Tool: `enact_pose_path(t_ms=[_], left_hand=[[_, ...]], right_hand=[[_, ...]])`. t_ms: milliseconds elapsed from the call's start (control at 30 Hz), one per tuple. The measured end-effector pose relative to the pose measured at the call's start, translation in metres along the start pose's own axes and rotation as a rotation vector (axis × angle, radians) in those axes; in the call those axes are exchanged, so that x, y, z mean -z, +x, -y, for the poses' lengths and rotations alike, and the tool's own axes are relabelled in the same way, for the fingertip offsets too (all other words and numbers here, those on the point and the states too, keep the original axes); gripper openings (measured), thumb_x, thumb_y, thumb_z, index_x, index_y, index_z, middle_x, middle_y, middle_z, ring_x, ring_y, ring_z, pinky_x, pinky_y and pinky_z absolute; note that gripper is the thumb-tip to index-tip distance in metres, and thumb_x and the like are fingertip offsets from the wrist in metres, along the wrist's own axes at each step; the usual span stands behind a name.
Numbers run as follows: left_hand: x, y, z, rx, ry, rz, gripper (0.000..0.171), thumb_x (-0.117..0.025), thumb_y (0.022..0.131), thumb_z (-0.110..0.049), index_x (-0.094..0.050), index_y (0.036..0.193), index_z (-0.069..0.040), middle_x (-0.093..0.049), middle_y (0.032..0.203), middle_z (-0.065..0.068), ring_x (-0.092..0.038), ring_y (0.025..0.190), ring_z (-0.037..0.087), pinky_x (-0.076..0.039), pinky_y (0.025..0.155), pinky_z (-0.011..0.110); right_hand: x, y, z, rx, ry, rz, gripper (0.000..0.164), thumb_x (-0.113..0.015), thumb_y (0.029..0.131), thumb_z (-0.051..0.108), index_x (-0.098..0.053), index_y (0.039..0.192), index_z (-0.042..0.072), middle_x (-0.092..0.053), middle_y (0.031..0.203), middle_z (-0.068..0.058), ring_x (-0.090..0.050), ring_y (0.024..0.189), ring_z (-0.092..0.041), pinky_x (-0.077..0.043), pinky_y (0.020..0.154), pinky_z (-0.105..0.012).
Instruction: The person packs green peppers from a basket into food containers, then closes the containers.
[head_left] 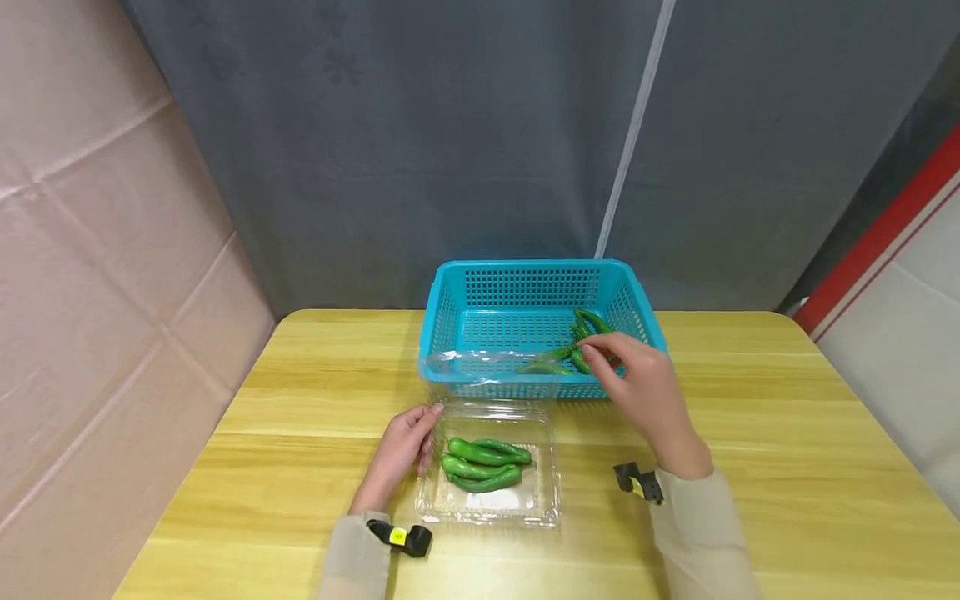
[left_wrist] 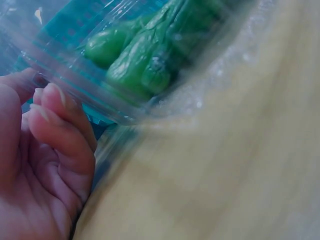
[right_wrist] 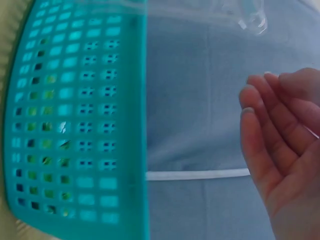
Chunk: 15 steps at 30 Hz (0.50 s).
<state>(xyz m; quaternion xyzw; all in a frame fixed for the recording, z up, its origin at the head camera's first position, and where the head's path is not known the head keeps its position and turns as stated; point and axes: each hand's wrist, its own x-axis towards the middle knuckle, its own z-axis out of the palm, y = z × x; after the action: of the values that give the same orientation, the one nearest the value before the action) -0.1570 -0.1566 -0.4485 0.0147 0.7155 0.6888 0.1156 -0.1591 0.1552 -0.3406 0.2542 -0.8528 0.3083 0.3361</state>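
Observation:
My left hand [head_left: 405, 446] is at the left side of a clear plastic clamshell box [head_left: 555, 492], its thumb and fingers pinching the edge near the hinge. The lid [head_left: 491, 360] stands raised and overlaps the front of the blue basket. Several green peppers [head_left: 483, 467] lie side by side in the box; the left wrist view shows peppers [left_wrist: 135, 65] through the plastic. Over the basket's front right part is my right hand [head_left: 637, 379], fingers loosely bent and thumb close to the index finger. Nothing shows between the fingers of the right hand [right_wrist: 285, 140] in the right wrist view.
The blue basket [head_left: 532, 265] stands at the back of the wooden table [head_left: 337, 358], with more green peppers [head_left: 592, 321] in its right part. A grey curtain [head_left: 375, 150] hangs behind it. Black wrist cameras are strapped to both sleeves.

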Motion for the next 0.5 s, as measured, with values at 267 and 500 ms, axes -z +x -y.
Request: enact_pose_path(t_ms=[267,500], left_hand=[[0.001,-0.001,0.0,0.0,0.004,-0.011,0.041,-0.05,0.091,-0.033,-0.044,0.071,0.001,-0.041,0.051,0.004,-0.037,0.035,0.013,-0.033,0.032,0.024],[0.0,0.0,-0.002,-0.008,0.014,-0.005,0.04,-0.05,0.092,-0.033,-0.044,0.07,0.0,-0.041,0.051,0.004,-0.037,0.035,0.014,-0.034,0.032,0.026]], right_hand=[[-0.008,-0.004,-0.019,-0.119,-0.048,0.002,0.011,-0.062,0.085,0.011,-0.066,0.094,0.008,-0.062,0.084,0.0,-0.056,0.072,-0.011,-0.047,0.06,-0.029],[-0.015,-0.01,-0.036,-0.214,-0.079,0.068,0.015,-0.06,0.086,0.011,-0.063,0.101,0.009,-0.062,0.099,-0.004,-0.057,0.087,-0.02,-0.048,0.071,-0.038]])
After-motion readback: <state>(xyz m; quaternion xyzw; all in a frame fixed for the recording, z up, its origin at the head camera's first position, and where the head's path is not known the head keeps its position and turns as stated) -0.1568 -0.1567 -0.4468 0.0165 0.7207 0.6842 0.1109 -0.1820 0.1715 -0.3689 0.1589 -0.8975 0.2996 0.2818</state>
